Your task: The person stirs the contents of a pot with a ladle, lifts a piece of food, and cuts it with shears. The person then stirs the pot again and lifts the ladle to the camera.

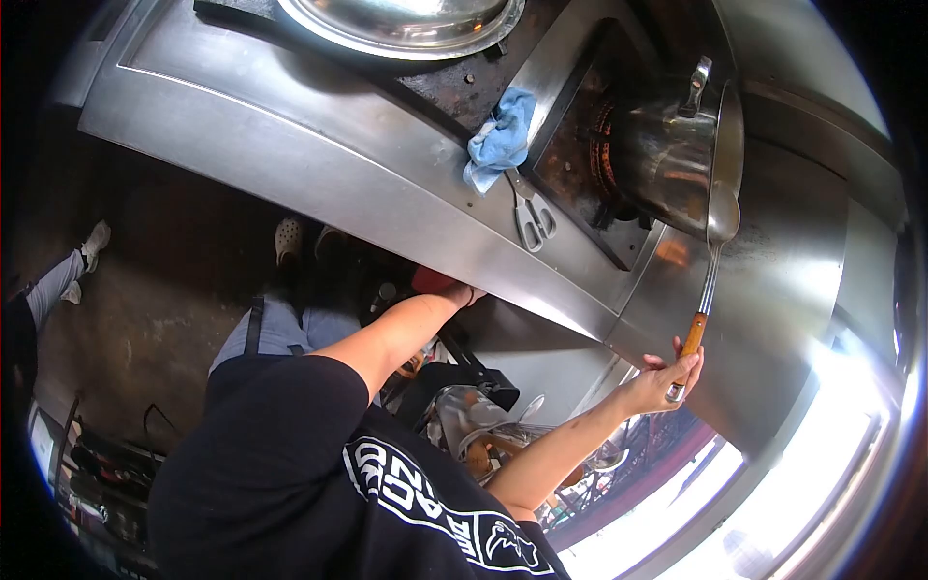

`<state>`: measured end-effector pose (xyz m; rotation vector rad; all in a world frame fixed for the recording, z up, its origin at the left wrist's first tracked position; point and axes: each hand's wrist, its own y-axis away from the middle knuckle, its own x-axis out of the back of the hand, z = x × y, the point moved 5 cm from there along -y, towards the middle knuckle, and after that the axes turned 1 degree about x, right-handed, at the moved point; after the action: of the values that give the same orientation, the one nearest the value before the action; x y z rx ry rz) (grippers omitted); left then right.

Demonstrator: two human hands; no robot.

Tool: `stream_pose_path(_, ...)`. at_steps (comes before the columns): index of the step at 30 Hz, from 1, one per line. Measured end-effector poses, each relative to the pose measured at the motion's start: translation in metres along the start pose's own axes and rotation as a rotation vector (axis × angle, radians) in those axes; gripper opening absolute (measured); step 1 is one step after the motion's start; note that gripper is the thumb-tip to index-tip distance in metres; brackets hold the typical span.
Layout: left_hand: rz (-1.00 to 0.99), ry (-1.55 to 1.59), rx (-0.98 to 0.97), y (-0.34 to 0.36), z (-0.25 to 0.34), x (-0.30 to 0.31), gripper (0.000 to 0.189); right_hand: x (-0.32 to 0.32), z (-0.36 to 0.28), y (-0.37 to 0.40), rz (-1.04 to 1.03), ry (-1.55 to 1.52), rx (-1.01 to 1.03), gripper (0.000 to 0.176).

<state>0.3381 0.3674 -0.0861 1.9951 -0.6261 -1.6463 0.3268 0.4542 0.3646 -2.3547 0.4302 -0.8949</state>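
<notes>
My right hand is closed around the wooden handle of a metal ladle. The ladle's bowl lies against the rim of a tall steel pot on a burner. My left hand, with a dark band at the wrist, reaches in at the front edge of the steel counter. That edge hides its fingers, so what they touch cannot be seen. Beside it is a red object, partly covered. On the counter between burners lie grey-handled scissors, tucked under a crumpled blue cloth.
A wide, shiny metal pan or lid sits on another burner at the top. Below the counter, a container of utensils stands between my arms. Another person's leg and shoe show at far left.
</notes>
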Motion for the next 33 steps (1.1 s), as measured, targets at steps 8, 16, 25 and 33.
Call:
stream_pose_path(8,-0.084,0.046,-0.005,-0.002,0.000,0.001,0.033,0.001,0.001,-0.001,-0.006,0.005,0.007,0.034)
stream_pose_path(16,0.037,-0.155,-0.037,0.013,0.014,-0.012,0.035,0.002,0.002,-0.001,-0.015,0.014,0.006,0.034)
stream_pose_path(25,0.013,-0.310,-0.081,0.011,0.019,-0.008,0.037,0.003,0.004,-0.002,-0.027,0.029,-0.014,0.034)
stream_pose_path(33,0.022,-0.651,-0.174,0.010,0.028,-0.007,0.039,0.003,0.005,-0.003,-0.003,-0.013,0.006,0.033)
